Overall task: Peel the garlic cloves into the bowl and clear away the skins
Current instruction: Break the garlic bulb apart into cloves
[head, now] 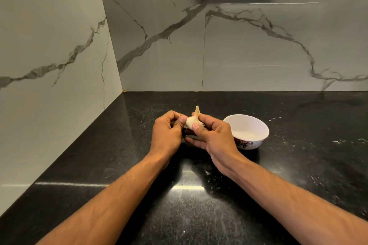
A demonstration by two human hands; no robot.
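While both hands, left hand (167, 129) & right hand (211, 133), pinch the garlic (191, 121) between them, bowl (256, 141) just right, it's prob light w/ papery brittle skin—grip firm body, tear from tip.

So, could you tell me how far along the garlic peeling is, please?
Early on. Nothing looks done: the white bowl appears empty. Both the left hand and right hand hold the garlic, its skin still on. Peeling the cloves and clearing the skins remain.
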